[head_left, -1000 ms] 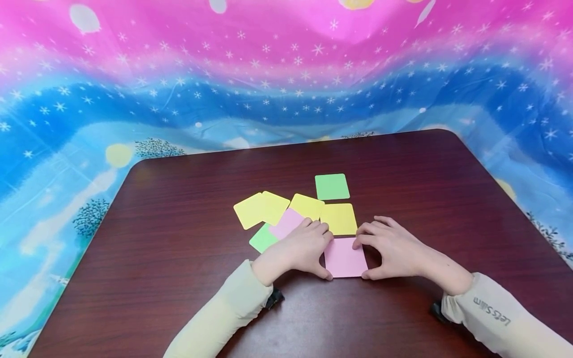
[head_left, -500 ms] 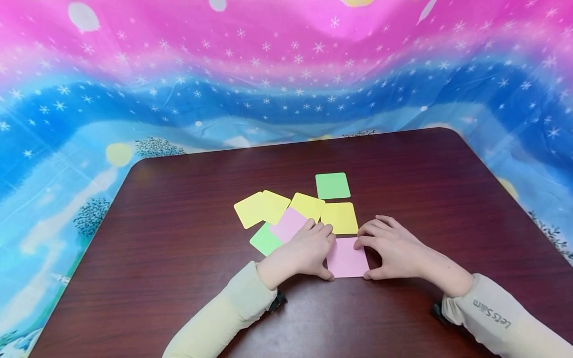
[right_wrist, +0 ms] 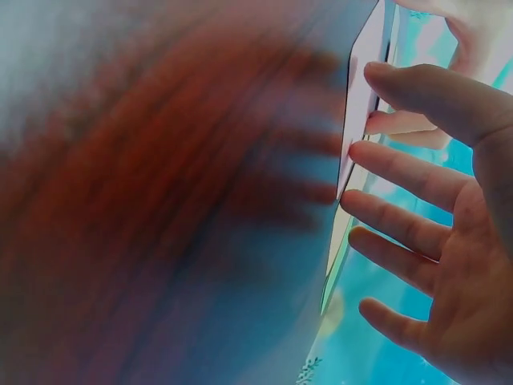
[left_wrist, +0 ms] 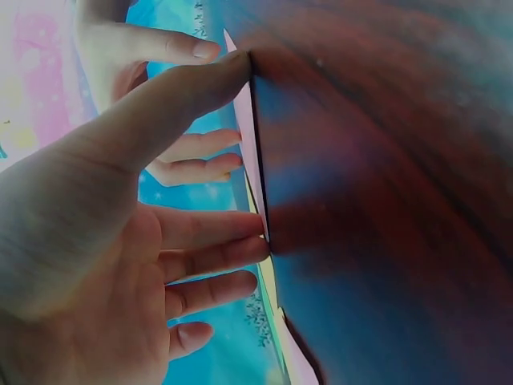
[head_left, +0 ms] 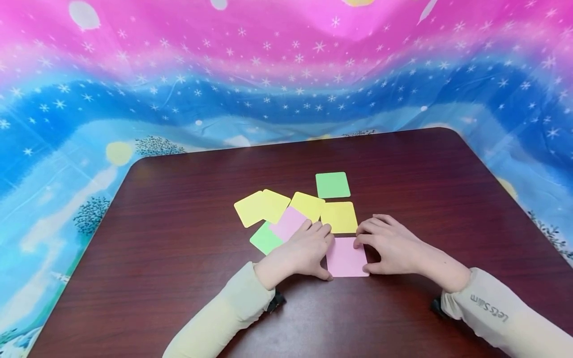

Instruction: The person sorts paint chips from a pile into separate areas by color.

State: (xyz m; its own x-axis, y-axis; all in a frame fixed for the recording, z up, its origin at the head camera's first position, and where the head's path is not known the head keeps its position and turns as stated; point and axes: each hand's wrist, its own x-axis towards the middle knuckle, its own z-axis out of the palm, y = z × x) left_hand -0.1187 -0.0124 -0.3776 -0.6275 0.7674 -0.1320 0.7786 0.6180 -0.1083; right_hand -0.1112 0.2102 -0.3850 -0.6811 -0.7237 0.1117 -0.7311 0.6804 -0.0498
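**Pink card square between your hands, a yellow card just past your fingertips**

The pink card point(head_left: 346, 259) lies flat on the table point(head_left: 215, 308), directly between your left hand point(head_left: 301, 252) and your right hand point(head_left: 396, 247). Neither hand is nearer: each one spans a side of it, thumb at the corner toward you, index finger at the corner away from you. From above it looks close to square, so you have no clear long axis to line up with; its sides run away from you between thumb and fingers.

Your grip is spread wide on both sides, with the fingers fairly straight rather than wrapped. They touch the edges and corners and frame the card; neither hand pinches it by itself. Whether you have one card or a thin stack there, I cannot tell.

The relation to watch seems to be the far edge. The nearest yellow card point(head_left: 339, 217) sits just beyond it, with only a narrow dark strip between, and your right fingertips reach close to that card's near corner. Beyond the yellow card, in the same line away from your grip, is the far green card point(head_left: 333, 185). Outward of your left fingers, the second pink card point(head_left: 288, 223) is partly hidden by that hand, so sideways room looks tighter there than on your right.
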